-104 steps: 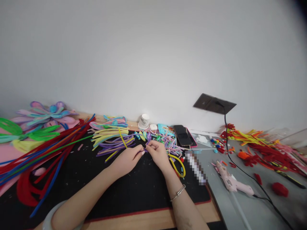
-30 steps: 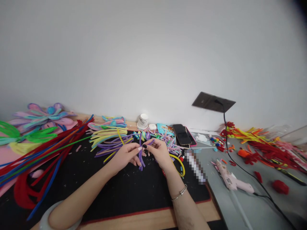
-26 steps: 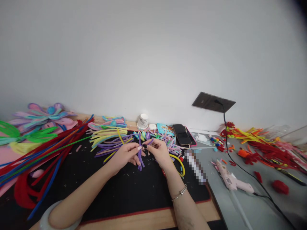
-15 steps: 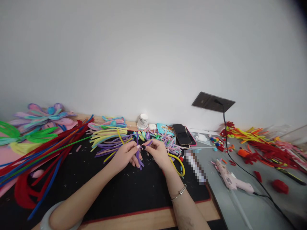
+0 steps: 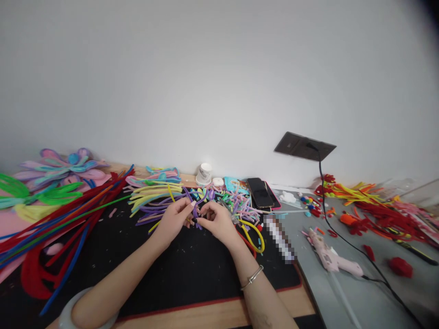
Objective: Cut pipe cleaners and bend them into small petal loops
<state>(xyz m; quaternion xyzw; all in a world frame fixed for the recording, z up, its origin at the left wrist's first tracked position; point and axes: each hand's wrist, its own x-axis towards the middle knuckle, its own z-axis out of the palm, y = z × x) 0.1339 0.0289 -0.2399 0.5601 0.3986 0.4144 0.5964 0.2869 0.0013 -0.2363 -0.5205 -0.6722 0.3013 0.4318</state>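
Purple pipe cleaners (image 5: 195, 211) are pinched between my two hands over the black mat (image 5: 192, 269). My left hand (image 5: 175, 221) is closed on them, its thumb and fingers near the middle of the strands. From the other side my right hand (image 5: 217, 221) pinches them lower down, its dark-nailed thumb close to the left fingertips. Loops and ends of purple stick out above the fingers; how the strands cross is partly hidden. Just behind the left hand lies a bundle of yellow and purple pipe cleaners (image 5: 156, 194).
Short pastel pieces (image 5: 240, 201), a yellow loop (image 5: 262, 240) and phones (image 5: 260, 193) lie to the right. A pink glue gun (image 5: 331, 258) with a black cord rests on the grey surface. At left are long red and blue pipe cleaners (image 5: 73, 260). A paper cup (image 5: 205, 172) stands by the wall.
Both hands have shifted a little left, and the right hand's grip has moved lower on the purple strands. The purple pieces now point up between the hands more than down.
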